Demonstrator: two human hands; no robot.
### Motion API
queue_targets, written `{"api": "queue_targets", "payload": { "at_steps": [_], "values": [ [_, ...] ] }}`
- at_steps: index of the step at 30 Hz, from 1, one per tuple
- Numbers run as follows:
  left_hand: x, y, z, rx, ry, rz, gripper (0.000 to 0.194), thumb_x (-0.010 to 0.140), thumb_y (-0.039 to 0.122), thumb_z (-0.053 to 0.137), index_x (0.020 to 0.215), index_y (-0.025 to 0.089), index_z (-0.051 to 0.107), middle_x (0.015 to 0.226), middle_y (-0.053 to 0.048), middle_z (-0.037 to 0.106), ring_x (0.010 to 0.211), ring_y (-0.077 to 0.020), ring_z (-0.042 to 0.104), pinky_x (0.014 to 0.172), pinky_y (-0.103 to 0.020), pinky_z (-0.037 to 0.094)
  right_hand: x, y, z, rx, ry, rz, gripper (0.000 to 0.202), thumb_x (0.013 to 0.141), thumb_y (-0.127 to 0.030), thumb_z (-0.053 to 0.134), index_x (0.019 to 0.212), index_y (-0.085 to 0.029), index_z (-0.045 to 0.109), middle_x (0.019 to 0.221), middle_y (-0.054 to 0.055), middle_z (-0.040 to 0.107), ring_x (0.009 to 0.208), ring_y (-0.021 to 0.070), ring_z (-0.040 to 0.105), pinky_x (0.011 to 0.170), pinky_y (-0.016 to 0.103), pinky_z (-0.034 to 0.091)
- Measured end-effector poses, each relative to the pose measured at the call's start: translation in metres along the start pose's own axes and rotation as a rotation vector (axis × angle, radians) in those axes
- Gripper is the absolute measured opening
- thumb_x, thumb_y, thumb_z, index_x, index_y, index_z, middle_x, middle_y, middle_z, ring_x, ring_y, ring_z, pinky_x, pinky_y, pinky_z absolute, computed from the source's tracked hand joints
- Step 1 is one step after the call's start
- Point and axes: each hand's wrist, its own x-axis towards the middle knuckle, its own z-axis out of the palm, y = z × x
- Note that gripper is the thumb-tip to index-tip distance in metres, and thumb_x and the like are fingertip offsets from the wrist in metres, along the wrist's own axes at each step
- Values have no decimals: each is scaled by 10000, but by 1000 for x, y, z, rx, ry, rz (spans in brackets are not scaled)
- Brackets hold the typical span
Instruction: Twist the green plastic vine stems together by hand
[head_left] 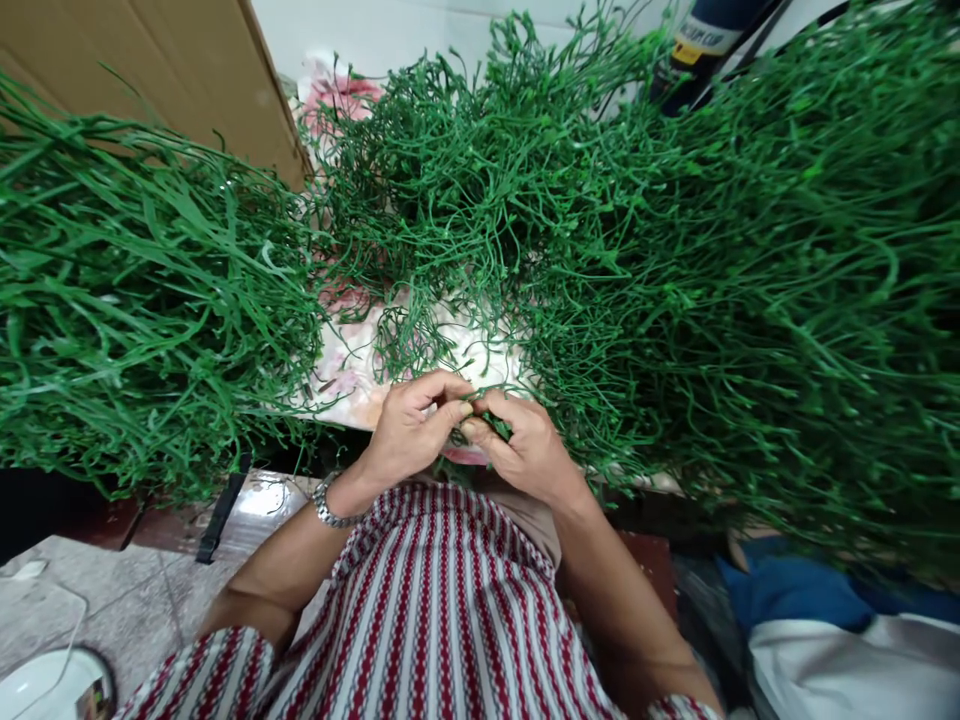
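My left hand (411,428), with a metal watch (330,505) on the wrist, is closed in a pinch of thumb and forefinger. My right hand (529,448) pinches beside it, the fingertips of both almost touching. Between them is a thin green stem, mostly hidden by the fingers. Just beyond the hands, a loose pile of branching green stems (465,190) with small knobbed tips covers much of a pink-and-white floral tablecloth (349,350).
A large heap of longer green stems (142,290) lies at the left, and another heap (795,300) fills the right side. A cardboard box (165,70) stands at the back left. A dark bottle (701,50) leans at the back right. Blue and white cloth (802,600) shows at the lower right.
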Motion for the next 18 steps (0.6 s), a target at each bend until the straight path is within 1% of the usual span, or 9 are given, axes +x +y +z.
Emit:
{"api": "queue_targets", "payload": {
  "at_steps": [1,3,5,7,11,15,18],
  "values": [
    [0,1,-1,19,-46,7,50,777,174,562,733,153,576,636,20,520,600,-89,466,578,-196,378,-1,0,0,22,-13,1,165,870,-259,510,730,-170,510,612,-35,440,571,90,400,566,215,320],
    [-1,3,-4,1,-166,-1,87,797,184,528,717,153,543,637,18,497,601,-94,452,568,-201,367,-2,0,-1,92,-83,3,170,867,-261,509,726,-165,514,617,-32,439,571,88,391,553,215,309],
    [-3,5,-7,-82,-280,-17,117,811,215,519,713,152,511,635,20,469,589,-91,431,542,-197,349,-4,-1,-3,183,-175,-4,202,863,-282,502,704,-158,503,613,-30,429,560,85,378,538,216,301],
    [-5,6,-9,-195,-346,-22,156,818,259,531,713,149,492,632,23,448,570,-84,409,515,-191,328,-5,-3,-6,264,-237,-12,252,858,-297,493,650,-159,462,583,-40,388,528,76,344,512,213,282],
    [-9,6,-9,-336,-373,-28,211,815,321,563,726,137,508,630,21,437,550,-76,391,496,-191,307,-5,-8,-8,358,-231,-37,283,825,-264,491,584,-176,372,542,-60,307,483,59,271,471,202,239],
    [-9,4,-7,-387,-413,-74,233,799,345,590,733,131,525,608,23,437,516,-67,365,465,-190,276,-8,-8,-7,409,-190,-62,271,805,-243,491,574,-180,364,524,-66,280,472,57,252,469,199,233],
    [-9,2,-6,-443,-429,-120,259,775,369,615,721,133,525,584,33,424,488,-58,337,441,-189,251,-9,-5,-6,420,-206,-12,273,800,-251,505,568,-175,383,513,-68,275,466,54,250,454,193,225]
  ]
}}
